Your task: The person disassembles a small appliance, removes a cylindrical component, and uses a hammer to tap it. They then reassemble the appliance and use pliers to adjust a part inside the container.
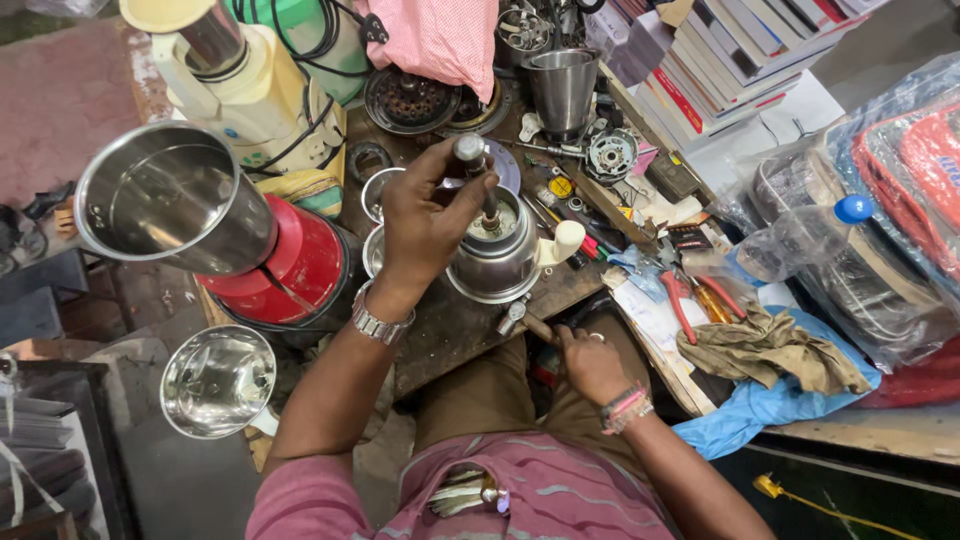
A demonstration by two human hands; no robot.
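A steel mixer jar (pixel 505 255) with a cream handle stands upside down on a dark, cluttered workbench (pixel 455 330). My left hand (pixel 425 215) wraps around a metal-handled tool (pixel 475 165) that stands upright on the jar's underside. Lower down, my right hand (pixel 590 360) grips the wooden handle of a small hammer (pixel 520 318), whose metal head rests at the bench's front edge beside the jar.
A red mixer base with a large steel jar (pixel 170 200) stands at left, a cream mixer (pixel 250 90) behind it, a steel bowl (pixel 215 380) below. Red-handled pliers (pixel 680 295), a brown rag (pixel 770 350), books (pixel 730 60) and plastic-wrapped goods (pixel 870 230) crowd the right.
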